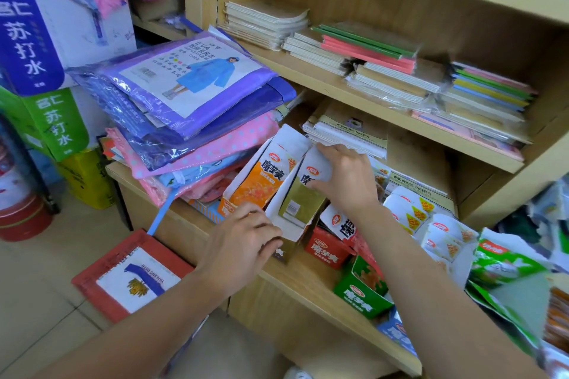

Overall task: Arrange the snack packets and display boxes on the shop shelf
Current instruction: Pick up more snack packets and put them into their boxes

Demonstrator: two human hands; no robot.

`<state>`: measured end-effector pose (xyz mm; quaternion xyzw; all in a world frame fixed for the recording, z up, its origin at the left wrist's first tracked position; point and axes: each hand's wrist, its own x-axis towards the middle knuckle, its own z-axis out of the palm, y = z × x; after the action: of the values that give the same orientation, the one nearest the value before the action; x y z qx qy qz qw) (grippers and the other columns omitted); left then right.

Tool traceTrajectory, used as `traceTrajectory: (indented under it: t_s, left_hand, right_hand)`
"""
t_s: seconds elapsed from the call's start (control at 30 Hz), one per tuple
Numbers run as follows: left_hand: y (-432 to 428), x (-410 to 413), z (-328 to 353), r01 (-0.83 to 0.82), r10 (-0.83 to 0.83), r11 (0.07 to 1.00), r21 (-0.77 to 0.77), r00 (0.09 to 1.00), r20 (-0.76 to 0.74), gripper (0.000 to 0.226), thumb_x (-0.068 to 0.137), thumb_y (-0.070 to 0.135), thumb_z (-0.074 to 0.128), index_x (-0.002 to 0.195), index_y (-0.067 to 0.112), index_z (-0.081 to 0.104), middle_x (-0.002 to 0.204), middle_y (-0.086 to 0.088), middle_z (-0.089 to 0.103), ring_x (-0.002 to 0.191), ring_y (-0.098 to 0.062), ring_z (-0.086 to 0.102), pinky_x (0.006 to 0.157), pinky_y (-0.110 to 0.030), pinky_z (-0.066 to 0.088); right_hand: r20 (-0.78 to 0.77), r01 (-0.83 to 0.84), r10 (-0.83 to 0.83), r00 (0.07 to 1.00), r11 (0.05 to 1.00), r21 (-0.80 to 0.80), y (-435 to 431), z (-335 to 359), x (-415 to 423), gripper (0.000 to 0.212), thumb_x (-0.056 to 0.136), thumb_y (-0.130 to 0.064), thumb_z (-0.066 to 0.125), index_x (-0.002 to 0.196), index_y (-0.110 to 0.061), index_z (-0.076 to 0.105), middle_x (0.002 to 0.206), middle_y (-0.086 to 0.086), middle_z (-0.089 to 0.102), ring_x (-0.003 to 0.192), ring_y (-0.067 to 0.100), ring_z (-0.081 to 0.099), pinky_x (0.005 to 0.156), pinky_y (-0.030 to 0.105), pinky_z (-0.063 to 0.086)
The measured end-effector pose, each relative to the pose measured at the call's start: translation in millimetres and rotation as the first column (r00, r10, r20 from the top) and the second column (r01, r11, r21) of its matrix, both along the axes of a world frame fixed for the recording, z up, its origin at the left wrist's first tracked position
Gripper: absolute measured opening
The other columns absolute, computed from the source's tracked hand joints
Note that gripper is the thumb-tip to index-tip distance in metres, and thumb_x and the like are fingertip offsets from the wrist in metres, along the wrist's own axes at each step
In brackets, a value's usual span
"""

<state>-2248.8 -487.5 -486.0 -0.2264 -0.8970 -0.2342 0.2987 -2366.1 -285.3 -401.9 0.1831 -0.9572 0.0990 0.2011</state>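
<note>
The olive-gold cardboard display box (300,198) sits near the left end of the pale wooden shelf board (308,283), close to its front edge; its left side is up against the orange cardboard display box (257,178), and a red cardboard display box (323,251) stands just beside it on the right.

The box's long axis runs from the shelf's front edge back toward the rear, low open lip in front and tall white header behind; it lies between the two hands along that line. The left hand (243,244) is at the near end, fingers curled around the low front lip; the right hand (345,181) is at the far end, fingers and thumb bent over the header, gripping it. Neither hand carries anything else.

Whatever squaring or pushing back follows will likely go along that front-to-back axis, the left hand driving and the right steering the header.

Further right along the front edge is a green cardboard display box (365,292); loose white snack packets (412,215) lie behind it, not yet boxed.
</note>
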Motion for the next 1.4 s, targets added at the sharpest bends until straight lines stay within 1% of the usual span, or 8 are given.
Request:
traceTrajectory:
  t_s: [0.3, 0.5, 0.63, 0.77, 0.9, 1.1, 1.23, 1.4]
  left_hand:
    - [-16, -4, 3, -0.187, 0.193, 0.968, 0.165, 0.981, -0.019, 0.048, 0.081, 0.043, 0.077, 0.122, 0.020, 0.069, 0.125, 0.003, 0.061, 0.114, -0.023, 0.056, 0.092, -0.040, 0.048]
    - [-37, -17, -1, -0.437, 0.242, 0.828, 0.351, 0.844, 0.479, 0.084, 0.074, 0.056, 0.075, 0.145, 0.023, 0.046, 0.140, -0.004, 0.056, 0.128, -0.027, 0.052, 0.102, -0.049, 0.047]
    - [-40, -20, -5, -0.403, 0.218, 0.845, 0.351, 0.859, 0.463, 0.066, 0.068, 0.070, 0.061, 0.125, 0.035, 0.058, 0.105, 0.010, 0.069, 0.100, -0.018, 0.066, 0.080, -0.041, 0.055]
    - [-41, -20, -6, -0.381, 0.202, 0.853, 0.357, 0.871, 0.448, 0.065, 0.069, 0.068, 0.063, 0.127, 0.038, 0.059, 0.108, 0.011, 0.068, 0.105, -0.015, 0.064, 0.084, -0.040, 0.055]
    - [-35, -16, -2, -0.377, 0.189, 0.857, 0.351, 0.865, 0.465, 0.064, 0.066, 0.064, 0.065, 0.125, 0.040, 0.060, 0.113, 0.012, 0.066, 0.108, -0.013, 0.062, 0.085, -0.040, 0.054]
    - [-32, -16, 3, -0.383, 0.221, 0.875, 0.297, 0.860, 0.460, 0.068, 0.067, 0.064, 0.065, 0.128, 0.036, 0.057, 0.117, 0.007, 0.066, 0.112, -0.022, 0.061, 0.087, -0.044, 0.055]
    - [-25, -11, 13, -0.388, 0.299, 0.888, 0.246, 0.895, 0.332, 0.066, 0.073, 0.045, 0.079, 0.132, 0.022, 0.061, 0.128, -0.002, 0.063, 0.119, -0.030, 0.055, 0.097, -0.047, 0.047]
    - [3, 1, 30, -0.094, 0.076, 0.963, 0.254, 0.994, 0.082, 0.043, 0.078, 0.047, 0.064, 0.114, 0.025, 0.073, 0.109, 0.008, 0.065, 0.099, -0.021, 0.058, 0.084, -0.037, 0.048]
  right_hand:
    - [0.191, -0.074, 0.115, 0.975, 0.975, -0.210, -14, 35, 3, 0.070, 0.081, -0.042, 0.079, 0.142, -0.019, 0.054, 0.142, 0.001, 0.057, 0.129, 0.021, 0.051, 0.102, 0.035, 0.043]
    - [0.276, -0.062, 0.066, 0.959, 0.998, -0.024, -50, 52, -42, 0.058, 0.075, -0.035, 0.085, 0.124, -0.012, 0.065, 0.113, 0.007, 0.069, 0.102, 0.024, 0.064, 0.083, 0.033, 0.052]
    - [0.199, -0.176, 0.159, 0.967, 0.982, 0.068, -70, 49, -49, 0.039, 0.073, -0.025, 0.086, 0.105, -0.012, 0.067, 0.094, 0.004, 0.070, 0.088, 0.023, 0.064, 0.072, 0.032, 0.048]
    - [0.216, -0.224, 0.206, 0.955, 0.972, 0.067, -75, 51, -59, 0.033, 0.072, -0.017, 0.087, 0.101, -0.014, 0.069, 0.089, 0.001, 0.071, 0.086, 0.022, 0.066, 0.081, 0.042, 0.054]
    - [0.197, -0.179, 0.164, 0.967, 0.982, 0.062, -64, 51, -67, 0.037, 0.073, -0.018, 0.086, 0.104, -0.013, 0.066, 0.089, -0.004, 0.064, 0.085, 0.018, 0.062, 0.069, 0.030, 0.044]
    - [0.281, -0.253, 0.246, 0.928, 0.967, -0.010, -43, 74, -46, 0.055, 0.076, -0.023, 0.086, 0.127, -0.015, 0.066, 0.114, 0.004, 0.070, 0.093, 0.016, 0.062, 0.084, 0.030, 0.052]
    - [0.264, -0.277, 0.322, 0.909, 0.941, -0.194, 2, 93, 1, 0.045, 0.081, -0.020, 0.083, 0.123, -0.014, 0.068, 0.108, -0.001, 0.070, 0.089, 0.013, 0.063, 0.081, 0.026, 0.053]
    - [0.424, -0.305, 0.311, 0.850, 0.949, -0.084, 65, 87, 54, 0.041, 0.082, -0.021, 0.081, 0.121, -0.021, 0.070, 0.117, -0.018, 0.067, 0.100, -0.016, 0.057, 0.087, 0.013, 0.046]
